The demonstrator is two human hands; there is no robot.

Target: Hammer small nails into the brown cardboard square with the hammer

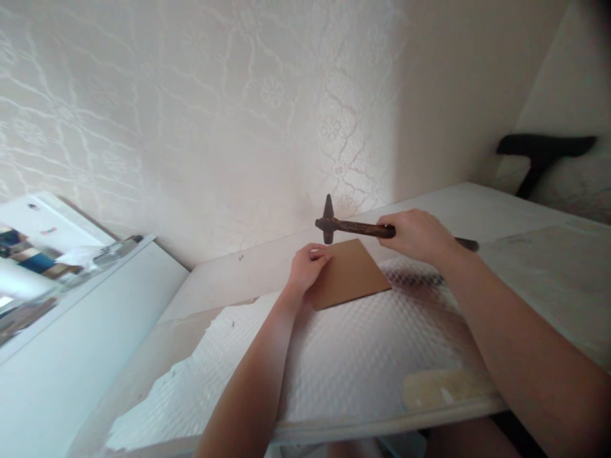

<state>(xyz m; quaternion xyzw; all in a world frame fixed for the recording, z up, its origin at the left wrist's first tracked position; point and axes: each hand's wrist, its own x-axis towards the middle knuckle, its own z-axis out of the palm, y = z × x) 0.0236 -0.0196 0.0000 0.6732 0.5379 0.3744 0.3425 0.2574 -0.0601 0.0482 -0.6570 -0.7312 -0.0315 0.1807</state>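
Observation:
My right hand (417,235) is wrapped round the wooden handle of a hammer (358,227). The dark metal hammer head is raised over the far left corner of a square brown board (351,277). On the left edge of this board lies my left hand (310,270), its thumb and fingers curled together in a pinch close beneath the hammer head. Whatever is between those fingertips is too small to make out. Under the board is a sheet of white quilted, textured material (363,362) spread over the table.
A pale wall (238,146) with a floral pattern rises behind the table (548,273). To the left stands a white cabinet (95,343) with assorted items on top. A black T-shaped handle (544,149) leans at the far right. The table's front edge is near my body.

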